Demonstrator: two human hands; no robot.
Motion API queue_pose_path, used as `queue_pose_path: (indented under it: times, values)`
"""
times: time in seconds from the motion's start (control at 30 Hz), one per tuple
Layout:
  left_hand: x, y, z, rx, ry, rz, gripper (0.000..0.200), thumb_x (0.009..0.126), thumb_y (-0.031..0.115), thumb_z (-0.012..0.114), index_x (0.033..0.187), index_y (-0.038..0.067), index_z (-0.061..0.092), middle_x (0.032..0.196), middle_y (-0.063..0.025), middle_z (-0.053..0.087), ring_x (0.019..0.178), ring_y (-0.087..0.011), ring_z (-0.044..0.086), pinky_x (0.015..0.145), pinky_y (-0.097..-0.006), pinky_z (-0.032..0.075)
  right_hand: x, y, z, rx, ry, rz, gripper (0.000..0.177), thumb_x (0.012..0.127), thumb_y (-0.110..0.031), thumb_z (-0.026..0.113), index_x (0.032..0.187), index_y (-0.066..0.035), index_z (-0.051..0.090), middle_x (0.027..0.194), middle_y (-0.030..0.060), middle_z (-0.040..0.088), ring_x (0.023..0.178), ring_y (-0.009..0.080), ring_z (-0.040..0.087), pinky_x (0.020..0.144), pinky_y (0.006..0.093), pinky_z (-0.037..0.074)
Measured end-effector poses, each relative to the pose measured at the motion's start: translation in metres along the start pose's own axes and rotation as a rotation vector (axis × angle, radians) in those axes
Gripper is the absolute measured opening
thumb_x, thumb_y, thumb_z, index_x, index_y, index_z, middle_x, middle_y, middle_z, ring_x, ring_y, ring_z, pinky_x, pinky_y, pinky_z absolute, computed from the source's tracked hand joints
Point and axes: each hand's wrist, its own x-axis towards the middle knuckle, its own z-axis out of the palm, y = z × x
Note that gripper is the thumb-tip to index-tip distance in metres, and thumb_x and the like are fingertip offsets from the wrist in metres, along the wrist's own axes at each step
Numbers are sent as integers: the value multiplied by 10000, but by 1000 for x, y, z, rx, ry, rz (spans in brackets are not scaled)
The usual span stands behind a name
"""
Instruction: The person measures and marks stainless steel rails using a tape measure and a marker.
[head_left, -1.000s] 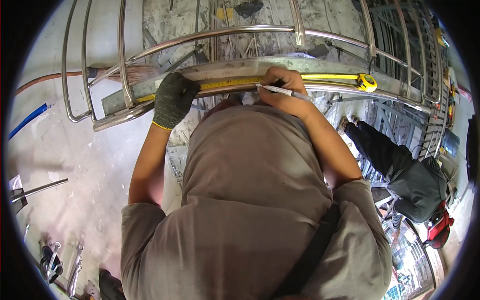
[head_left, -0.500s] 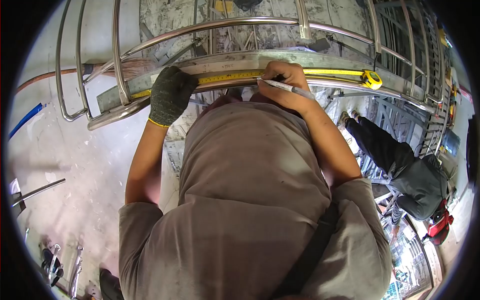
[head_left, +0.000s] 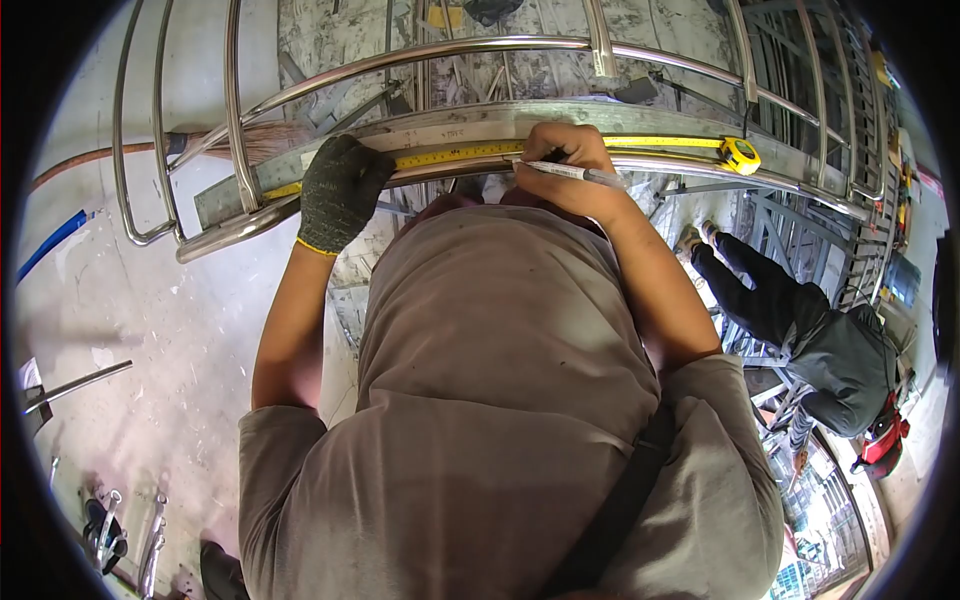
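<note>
My left hand (head_left: 345,190), in a dark knitted glove, is closed over the yellow blade of a tape measure (head_left: 440,157) and the metal rail beneath it. My bare right hand (head_left: 572,170) grips a white marker pen (head_left: 560,170), its tip pointing left at the rail beside the blade. Past that hand the blade runs on to the yellow tape case (head_left: 740,156), which rests near the right end of the flat bar (head_left: 480,118). Along the near side lies a shiny tube (head_left: 690,169) of the steel frame. My left fingertips are hidden.
Curved steel tubes (head_left: 440,52) rise around the far side of the work. A broom (head_left: 260,140) lies behind them at the left. On the right a co-worker in dark clothes (head_left: 840,350) bends near metal racks. Several wrenches (head_left: 153,535) are at lower left.
Both hands stay almost in place, and the marker tip has barely shifted. The view has moved slightly. The co-worker on the right has changed posture a little.
</note>
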Motion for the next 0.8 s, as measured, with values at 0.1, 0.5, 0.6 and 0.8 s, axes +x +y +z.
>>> queue_pose_path:
  times: [0.1, 0.5, 0.6, 0.8]
  values:
    - [-1, -2, 1, 17, 3, 13, 151, 931, 178, 829, 853, 62, 770, 867, -143, 676, 875, -387, 670, 773, -497, 537, -3, 2, 0, 57, 33, -8, 182, 845, 38, 854, 866, -17, 682, 846, 48, 708, 763, 113, 632, 709, 288, 514]
    - [1, -1, -1, 18, -13, 15, 158, 940, 173, 820, 848, 58, 761, 859, -147, 668, 868, -395, 661, 769, -504, 531, -27, 1, -3, 69, 90, -36, 242, 841, 97, 821, 887, -48, 633, 901, 50, 691, 832, 124, 649, 760, 287, 528]
    - [1, -2, -1, 13, -12, 26, 145, 937, 166, 816, 852, 62, 763, 860, -146, 669, 872, -397, 661, 770, -505, 530, -32, -11, 0, 13, 129, -52, 210, 851, 91, 824, 907, -38, 668, 923, 66, 721, 843, 143, 675, 768, 300, 540]
    - [1, -1, -1, 21, -2, 44, 121, 928, 151, 814, 861, 63, 763, 867, -150, 675, 876, -396, 666, 775, -503, 533, -26, -14, 8, -94, 175, -163, 164, 831, 40, 851, 904, -28, 720, 851, 99, 716, 755, 234, 690, 705, 359, 538]
